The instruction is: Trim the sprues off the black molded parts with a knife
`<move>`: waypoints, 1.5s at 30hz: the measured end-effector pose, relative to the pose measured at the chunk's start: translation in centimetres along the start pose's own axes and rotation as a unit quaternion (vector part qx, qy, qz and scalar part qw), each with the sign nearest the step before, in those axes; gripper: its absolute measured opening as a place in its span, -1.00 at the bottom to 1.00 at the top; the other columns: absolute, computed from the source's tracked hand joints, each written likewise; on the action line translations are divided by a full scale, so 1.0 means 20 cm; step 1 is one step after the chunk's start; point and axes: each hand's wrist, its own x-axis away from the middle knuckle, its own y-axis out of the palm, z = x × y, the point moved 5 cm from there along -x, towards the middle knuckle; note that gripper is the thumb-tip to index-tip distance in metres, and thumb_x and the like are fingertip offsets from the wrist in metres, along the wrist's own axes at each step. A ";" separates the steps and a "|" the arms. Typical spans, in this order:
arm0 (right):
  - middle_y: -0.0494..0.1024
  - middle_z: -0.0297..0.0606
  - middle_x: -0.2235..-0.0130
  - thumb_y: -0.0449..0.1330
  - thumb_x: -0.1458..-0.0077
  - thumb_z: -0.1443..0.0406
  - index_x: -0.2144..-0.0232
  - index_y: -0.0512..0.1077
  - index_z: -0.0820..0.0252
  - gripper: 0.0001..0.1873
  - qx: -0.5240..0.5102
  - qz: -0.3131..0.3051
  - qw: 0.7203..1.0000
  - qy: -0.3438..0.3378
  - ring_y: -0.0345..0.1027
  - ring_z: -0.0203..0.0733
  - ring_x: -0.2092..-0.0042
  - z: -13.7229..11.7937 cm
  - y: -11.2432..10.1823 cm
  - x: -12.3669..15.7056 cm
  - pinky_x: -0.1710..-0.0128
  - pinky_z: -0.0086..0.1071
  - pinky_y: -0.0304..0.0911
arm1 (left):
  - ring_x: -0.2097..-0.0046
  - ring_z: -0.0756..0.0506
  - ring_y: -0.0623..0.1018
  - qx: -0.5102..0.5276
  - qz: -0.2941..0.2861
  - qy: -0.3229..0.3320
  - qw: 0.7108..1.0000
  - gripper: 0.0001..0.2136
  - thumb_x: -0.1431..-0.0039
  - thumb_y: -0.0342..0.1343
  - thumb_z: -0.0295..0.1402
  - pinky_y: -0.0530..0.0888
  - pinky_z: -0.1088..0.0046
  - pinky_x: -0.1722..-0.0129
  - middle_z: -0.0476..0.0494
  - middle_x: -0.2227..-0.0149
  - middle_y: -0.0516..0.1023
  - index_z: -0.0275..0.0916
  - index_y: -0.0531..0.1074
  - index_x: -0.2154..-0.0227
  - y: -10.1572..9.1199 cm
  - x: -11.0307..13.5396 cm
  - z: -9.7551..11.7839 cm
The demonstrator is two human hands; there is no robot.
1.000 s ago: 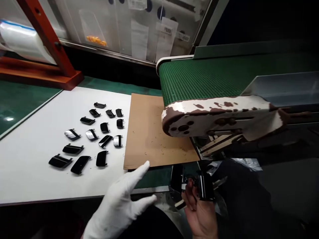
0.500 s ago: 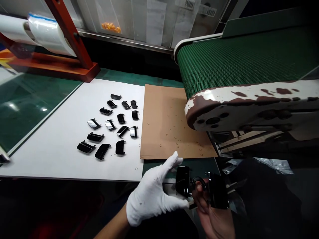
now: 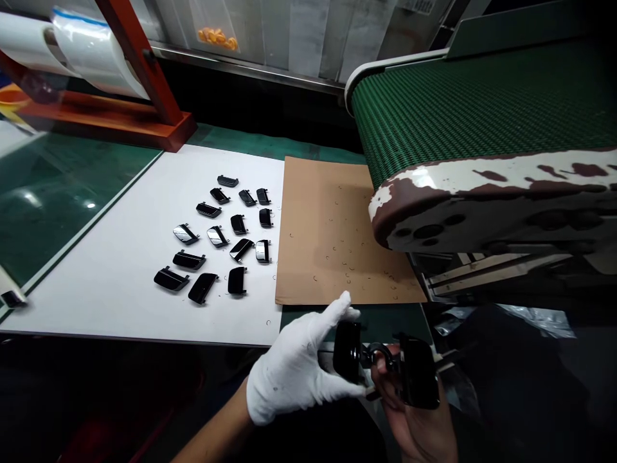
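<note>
My right hand (image 3: 419, 418), bare and closed, holds a moulded piece: two glossy black plastic parts joined by a curved black link. One black part (image 3: 419, 373) covers some of its fingers; the other black part (image 3: 346, 350) points left. My left hand (image 3: 294, 366), in a white glove, has thumb and fingers spread above and below that left part. A gap shows between palm and part; whether the fingertips touch it I cannot tell. Several similar black parts (image 3: 203, 288) lie scattered on a white sheet (image 3: 120, 257) to the left.
Brown cardboard (image 3: 313, 225) with small curved scraps lies beyond my hands. A green conveyor belt (image 3: 457, 116) with a chipped white frame overhangs at right. Film rolls (image 3: 96, 51) sit on a red-brown stand (image 3: 166, 128) at the back left. Orange bits (image 3: 216, 38) show in a clear bag behind.
The joined black parts in my right hand have shifted slightly left, further between the left hand's thumb and fingers. The whole view has moved a little.
</note>
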 end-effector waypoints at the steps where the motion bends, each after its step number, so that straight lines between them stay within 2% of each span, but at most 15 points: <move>1: 0.57 -0.34 0.53 0.51 0.32 0.14 0.45 0.59 0.05 -0.69 0.002 -0.007 1.000 -0.006 0.30 -0.41 0.62 -0.01 0.01 0.00 0.50 -0.48 0.40 | -0.11 -0.26 0.48 -0.011 -0.003 0.006 1.000 0.03 0.15 0.47 -0.31 0.44 0.15 -0.11 -0.19 -0.11 0.46 0.04 -0.04 -0.33 -0.01 0.00 0.00; 4: 0.61 -0.31 0.53 0.53 0.38 0.12 0.46 0.61 0.00 -0.68 0.009 -0.035 0.999 -0.021 0.45 -0.28 0.53 -0.05 0.03 0.00 0.52 -0.49 0.40 | -0.11 -0.28 0.47 -0.048 -0.026 0.020 0.998 0.01 0.12 0.46 -0.29 0.42 0.14 -0.12 -0.22 -0.12 0.45 0.02 -0.05 -0.34 -0.01 -0.01 0.02; 7: 0.63 -0.32 0.53 0.54 0.39 0.16 0.46 0.62 -0.06 -0.69 0.021 -0.063 0.997 -0.032 0.47 -0.24 0.54 -0.09 0.07 0.01 0.52 -0.46 0.42 | -0.09 -0.28 0.48 -0.095 -0.055 0.031 0.993 0.02 0.10 0.44 -0.29 0.40 0.13 -0.12 -0.22 -0.11 0.46 0.00 -0.09 -0.34 -0.01 -0.02 0.03; 11: 0.60 -0.29 0.56 0.51 0.33 0.14 0.48 0.63 0.00 -0.74 0.039 -0.084 0.995 -0.044 0.47 -0.19 0.54 -0.11 0.10 0.00 0.54 -0.41 0.43 | -0.07 -0.25 0.49 -0.152 -0.068 0.060 0.984 -0.05 0.01 0.38 -0.26 0.42 0.16 -0.09 -0.20 -0.12 0.46 0.01 -0.11 -0.34 -0.03 -0.02 0.06; 18: 0.57 -0.31 0.57 0.48 0.29 0.10 0.48 0.63 0.02 -0.74 0.057 -0.089 0.993 -0.046 0.41 -0.24 0.57 -0.09 0.09 -0.01 0.59 -0.44 0.37 | -0.11 -0.21 0.49 -0.211 -0.113 0.097 0.966 -0.24 -0.15 0.26 -0.21 0.40 0.23 -0.11 -0.26 -0.18 0.41 -0.07 -0.04 -0.31 -0.03 -0.04 0.10; 26: 0.58 -0.32 0.57 0.49 0.31 0.05 0.48 0.63 0.01 -0.70 0.049 -0.110 0.992 -0.043 0.43 -0.29 0.53 -0.09 0.11 0.00 0.51 -0.52 0.37 | -0.07 -0.19 0.51 -0.216 -0.131 0.100 0.963 -0.23 -0.08 0.32 -0.27 0.38 0.26 -0.10 -0.25 -0.13 0.45 -0.15 0.02 -0.27 -0.01 -0.03 0.10; 33: 0.63 -0.31 0.47 0.49 0.29 0.02 0.40 0.63 -0.06 -0.67 0.058 -0.119 0.990 -0.046 0.48 -0.28 0.47 -0.08 0.10 -0.01 0.44 -0.51 0.41 | 0.11 -0.14 0.57 -0.214 -0.126 0.080 0.965 -0.20 -0.02 0.37 -0.31 0.43 0.31 0.02 -0.16 0.06 0.56 -0.16 0.03 -0.25 -0.02 -0.04 0.10; 36: 0.60 -0.30 0.51 0.47 0.24 0.03 0.38 0.64 0.00 -0.66 0.075 -0.127 0.988 -0.048 0.37 -0.31 0.57 -0.07 0.10 -0.02 0.50 -0.46 0.40 | 0.13 -0.14 0.57 -0.212 -0.132 0.069 0.966 -0.18 0.00 0.39 -0.31 0.44 0.30 0.03 -0.16 0.07 0.56 -0.16 0.04 -0.25 -0.02 -0.04 0.10; 39: 0.53 -0.31 0.58 0.43 0.15 0.07 0.39 0.64 0.09 -0.71 0.101 -0.138 0.984 -0.044 0.29 -0.31 0.62 -0.07 0.07 -0.02 0.54 -0.41 0.38 | 0.11 -0.14 0.57 -0.179 -0.130 0.067 0.973 -0.12 -0.06 0.34 -0.33 0.45 0.31 0.02 -0.14 0.03 0.55 -0.07 -0.11 -0.32 -0.02 -0.03 0.10; 42: 0.57 -0.26 0.55 0.44 0.14 0.14 0.44 0.62 0.10 -0.80 0.115 -0.142 0.982 -0.040 0.41 -0.22 0.55 -0.09 0.04 -0.01 0.52 -0.41 0.39 | 0.01 -0.15 0.54 -0.130 -0.096 0.067 0.985 -0.05 -0.04 0.36 -0.36 0.44 0.33 -0.03 -0.10 -0.05 0.50 0.05 -0.18 -0.34 0.00 0.01 0.10; 45: 0.60 -0.23 0.51 0.47 0.23 0.15 0.49 0.61 0.07 -0.78 0.106 -0.141 0.984 -0.035 0.48 -0.12 0.49 -0.10 0.02 -0.01 0.51 -0.36 0.42 | -0.05 -0.16 0.52 -0.090 -0.038 0.053 0.994 -0.03 0.04 0.41 -0.35 0.43 0.34 -0.09 -0.06 -0.10 0.47 0.11 -0.09 -0.32 0.03 0.06 0.07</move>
